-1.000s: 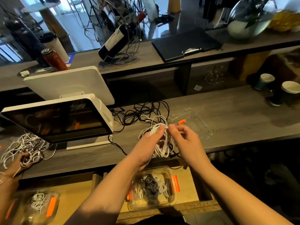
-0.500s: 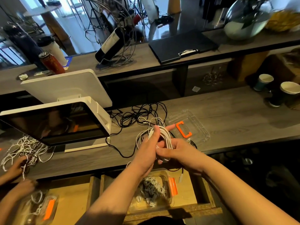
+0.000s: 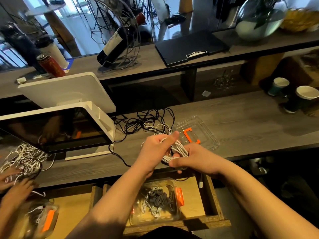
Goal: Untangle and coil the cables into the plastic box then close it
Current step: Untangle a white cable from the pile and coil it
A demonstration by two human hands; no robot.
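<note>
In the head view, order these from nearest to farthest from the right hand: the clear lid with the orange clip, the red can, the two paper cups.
From the right hand:
1. Clear lid, just beyond it on the counter.
2. Paper cups, far right.
3. Red can, upper shelf, far left.

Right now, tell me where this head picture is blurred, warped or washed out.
Head view: motion blur smears the edges, worst on the other person's hands at lower left and the glass vase at upper right; the wide lens bows the counter edge; daylight through the windows behind the wine bottle washes out the top left; the left hand and right hand on the white cable bundle stay fairly sharp.
</note>
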